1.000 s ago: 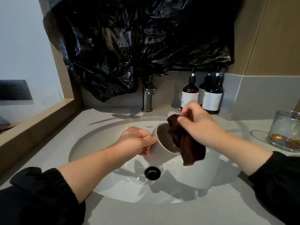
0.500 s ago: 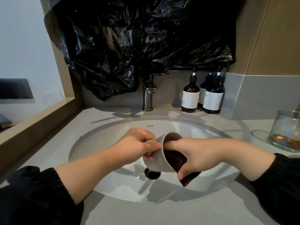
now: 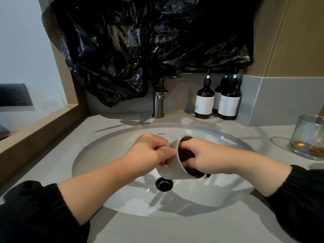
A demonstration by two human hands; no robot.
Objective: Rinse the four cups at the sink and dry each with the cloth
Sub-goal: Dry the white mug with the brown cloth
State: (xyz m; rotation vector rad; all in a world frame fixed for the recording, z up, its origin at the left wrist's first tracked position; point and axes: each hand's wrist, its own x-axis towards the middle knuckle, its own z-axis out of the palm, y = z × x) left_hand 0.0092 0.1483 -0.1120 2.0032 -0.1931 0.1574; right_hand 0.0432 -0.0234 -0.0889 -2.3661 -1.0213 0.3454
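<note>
Grey cup [image 3: 177, 166] being dried above the sink [image 3: 105, 155]
Left hand [image 3: 149, 153] is clamping fingers on its handle [image 3: 162, 147]; right hand [image 3: 208, 158] fingers, inside it, are clamping the brown cloth [image 3: 186, 153].

One word can be read: FRENZA, in small dark capitals on the white sink [image 3: 114, 151]. It is printed on the basin's rear inner wall, a little left of the frame's centre, below the tap [image 3: 158, 104].

Right of centre, against the back wall, the amber bottle [image 3: 204, 92] carries a white paper label with several lines of fine dark print and a small drawn mark at its lower left, all too small to read. The dark bottle [image 3: 229, 95] to its right has a white label with a short line of tiny print near the top, also unreadable. The white label on the third bottle [image 3: 218, 92], behind these two, is mostly hidden.
</note>
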